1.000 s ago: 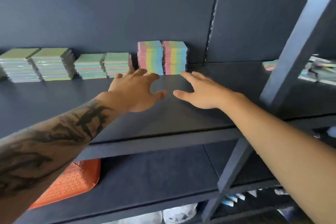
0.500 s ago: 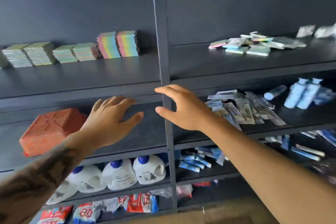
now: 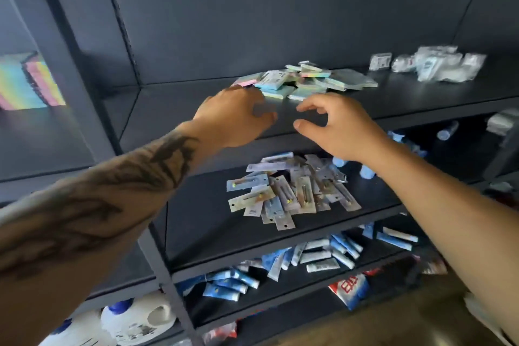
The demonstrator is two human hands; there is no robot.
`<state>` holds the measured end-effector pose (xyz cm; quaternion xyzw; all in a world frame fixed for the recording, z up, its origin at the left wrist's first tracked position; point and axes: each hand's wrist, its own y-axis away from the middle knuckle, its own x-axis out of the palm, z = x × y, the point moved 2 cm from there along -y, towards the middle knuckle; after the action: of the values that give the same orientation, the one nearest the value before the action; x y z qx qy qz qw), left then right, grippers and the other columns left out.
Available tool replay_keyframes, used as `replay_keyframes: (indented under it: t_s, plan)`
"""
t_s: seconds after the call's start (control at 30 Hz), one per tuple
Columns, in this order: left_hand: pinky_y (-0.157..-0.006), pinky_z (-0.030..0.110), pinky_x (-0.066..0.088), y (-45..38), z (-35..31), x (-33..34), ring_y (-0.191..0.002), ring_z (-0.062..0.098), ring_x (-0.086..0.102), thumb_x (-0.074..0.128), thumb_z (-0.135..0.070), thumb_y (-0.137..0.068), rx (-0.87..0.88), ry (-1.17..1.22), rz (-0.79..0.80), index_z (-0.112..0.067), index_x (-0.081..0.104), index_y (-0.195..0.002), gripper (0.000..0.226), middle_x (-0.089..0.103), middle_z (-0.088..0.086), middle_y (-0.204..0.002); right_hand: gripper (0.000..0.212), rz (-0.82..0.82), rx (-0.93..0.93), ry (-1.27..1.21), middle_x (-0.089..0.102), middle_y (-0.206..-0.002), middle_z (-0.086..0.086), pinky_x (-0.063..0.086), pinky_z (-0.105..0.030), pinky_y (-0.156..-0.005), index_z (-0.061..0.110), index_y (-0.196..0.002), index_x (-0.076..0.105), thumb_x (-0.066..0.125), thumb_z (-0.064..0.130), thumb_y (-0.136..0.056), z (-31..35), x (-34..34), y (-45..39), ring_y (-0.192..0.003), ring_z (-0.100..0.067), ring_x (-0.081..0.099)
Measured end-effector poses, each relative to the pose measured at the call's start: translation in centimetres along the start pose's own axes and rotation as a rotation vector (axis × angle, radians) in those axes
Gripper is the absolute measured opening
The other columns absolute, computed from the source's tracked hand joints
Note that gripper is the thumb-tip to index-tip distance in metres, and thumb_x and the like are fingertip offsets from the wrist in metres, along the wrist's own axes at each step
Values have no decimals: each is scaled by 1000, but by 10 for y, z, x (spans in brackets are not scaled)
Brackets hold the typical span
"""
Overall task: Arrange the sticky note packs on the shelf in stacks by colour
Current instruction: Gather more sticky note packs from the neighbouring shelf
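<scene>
Currently the loose sticky note packs [image 3: 300,82] lie flat in a jumbled heap on the dark shelf [image 3: 421,93], facing mixed directions, no common axis. Left hand [image 3: 236,118] and right hand [image 3: 341,126] are outstretched just before the heap, fingers loosely curled, holding nothing. Stacked rainbow packs [image 3: 31,80] stand far left.

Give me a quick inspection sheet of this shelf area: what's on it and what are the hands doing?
Surface: dark shelf, mostly bare in front.
Job's things: loose pile of sticky note packs at the back; rainbow stacks in the bay to the left.
Clutter: clear packets to the right; carded items one shelf down; tubes below; jugs lowest.
Hands: left hand and right hand both empty, near the pile.
Cables: nothing seen.
Surroundings: dark back panel.
</scene>
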<state>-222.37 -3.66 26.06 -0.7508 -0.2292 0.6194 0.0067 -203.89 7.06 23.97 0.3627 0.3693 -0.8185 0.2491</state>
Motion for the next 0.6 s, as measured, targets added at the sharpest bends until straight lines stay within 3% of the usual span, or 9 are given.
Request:
replay_keyframes:
  t_s: [0.07,0.17,0.27,0.33,0.43,0.53,0.6]
  plan:
    - [-98,44,50,-53,6,8,-117,30,58,52,-67,-89,-38,14,5,-33,62,-124,50,62,0,-132,27,-15,0,50,63,-123,15,39,-24,-86,30,-117,70,70,43,-93,-18,-7,-41,-109,-5,56]
    - [-97,42,49,-124,32,17,-123,31,55,59,-59,-88,-130,46,3,-34,55,-137,56,59,2,-140,29,-3,-8,94,64,-115,14,47,-29,-87,31,-113,70,71,47,-88,-40,-3,-113,-105,-13,62]
    - [-103,44,47,-183,61,25,-129,34,52,70,-57,-81,-188,31,57,-33,44,-148,76,54,6,-147,34,39,18,139,66,-126,5,50,-35,-95,34,-115,67,71,51,-85,-59,9,-179,-112,-19,62]
    - [-109,47,44,-214,76,31,-136,34,47,79,-55,-74,-235,48,121,-37,34,-155,94,46,5,-153,38,84,12,182,63,-129,3,45,-33,-92,33,-120,65,71,52,-86,-69,18,-214,-117,-21,58]
    - [-115,50,39,-247,92,42,-147,26,36,73,-49,-55,-242,93,213,-47,26,-157,112,35,-4,-163,56,182,-14,248,59,-131,3,44,-38,-97,37,-126,59,68,68,-80,-77,34,-249,-122,-24,54]
    - [-114,43,40,-261,98,50,-144,22,40,68,-37,-57,-263,131,318,-44,22,-159,112,37,-9,-160,68,257,-48,357,62,-126,5,38,-44,-99,41,-124,57,60,85,-72,-83,52,-272,-120,-24,54]
    - [-109,40,43,-263,99,53,-133,21,49,68,-31,-63,-280,137,376,-38,34,-155,98,48,-11,-146,67,266,-87,392,66,-122,7,37,-46,-98,40,-119,58,58,86,-70,-85,61,-279,-117,-24,56]
